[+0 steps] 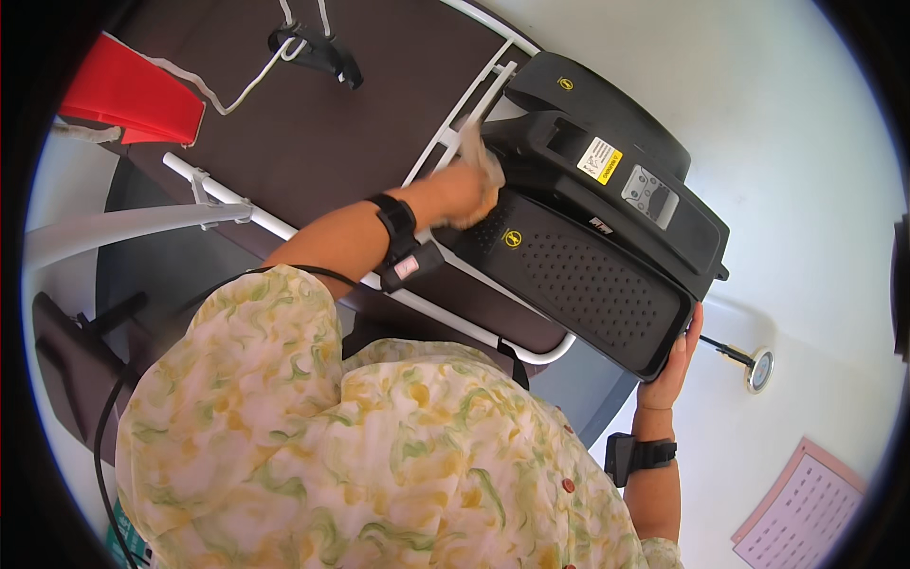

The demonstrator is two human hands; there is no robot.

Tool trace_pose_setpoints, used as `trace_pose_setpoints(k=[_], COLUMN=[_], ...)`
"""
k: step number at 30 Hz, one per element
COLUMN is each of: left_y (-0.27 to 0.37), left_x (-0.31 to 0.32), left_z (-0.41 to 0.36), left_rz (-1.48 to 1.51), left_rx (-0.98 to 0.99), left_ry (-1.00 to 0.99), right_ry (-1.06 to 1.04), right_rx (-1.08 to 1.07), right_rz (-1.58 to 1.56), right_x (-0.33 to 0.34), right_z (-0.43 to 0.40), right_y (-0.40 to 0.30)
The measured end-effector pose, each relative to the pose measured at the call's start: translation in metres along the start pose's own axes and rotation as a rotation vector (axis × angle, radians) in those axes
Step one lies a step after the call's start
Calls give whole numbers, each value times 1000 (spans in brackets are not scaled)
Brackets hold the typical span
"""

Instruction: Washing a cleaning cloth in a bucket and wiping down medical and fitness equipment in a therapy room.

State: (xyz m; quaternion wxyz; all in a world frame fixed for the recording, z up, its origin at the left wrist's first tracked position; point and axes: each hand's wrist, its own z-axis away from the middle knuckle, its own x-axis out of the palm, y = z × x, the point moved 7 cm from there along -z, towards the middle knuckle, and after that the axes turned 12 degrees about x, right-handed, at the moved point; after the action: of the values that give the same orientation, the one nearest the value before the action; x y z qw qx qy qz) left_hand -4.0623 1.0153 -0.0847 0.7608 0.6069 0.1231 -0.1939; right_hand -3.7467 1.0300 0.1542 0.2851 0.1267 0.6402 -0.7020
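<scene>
A black pedal exerciser (604, 178) with two foot pedals and a grey control panel (649, 196) lies over the end of a brown padded couch. Studs cover its nearer pedal (590, 288). My left hand (466, 192), blurred, grips a pale cloth (483, 153) at the pedal's left end, by the black housing. At the opposite end, my right hand (672, 370) holds the nearer pedal's outer edge, with part of its grip hidden. Black straps with small boxes circle both wrists.
The couch's brown pad (341, 142) has a white tubular frame (266, 224). A red item (135, 92), white cord (227, 107) and black bracket (316, 53) are at upper left. At right are a round metal-rimmed fitting (761, 370) and a printed sheet (800, 508).
</scene>
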Motion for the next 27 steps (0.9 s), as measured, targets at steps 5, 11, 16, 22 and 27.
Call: trace_pose_setpoints(k=[5,11,16,22,27], left_y=[87,164,206,132,30], left_x=[-29,-27,-15,-44,-13], left_z=[30,59,48,45,24], left_rz=[-316,-338,-275,-529,-511], left_rx=[545,847,698,619,278], left_ry=[577,505,377,366,191], right_ry=[-51,-4,-54,-8,3], right_rx=[-41,52,46,21,-105], right_rz=[-27,-104,-129,-43,115], right_x=[3,4,3,-4,-7], right_z=[-2,1,0,0,-10], right_y=[0,1,6,5,5])
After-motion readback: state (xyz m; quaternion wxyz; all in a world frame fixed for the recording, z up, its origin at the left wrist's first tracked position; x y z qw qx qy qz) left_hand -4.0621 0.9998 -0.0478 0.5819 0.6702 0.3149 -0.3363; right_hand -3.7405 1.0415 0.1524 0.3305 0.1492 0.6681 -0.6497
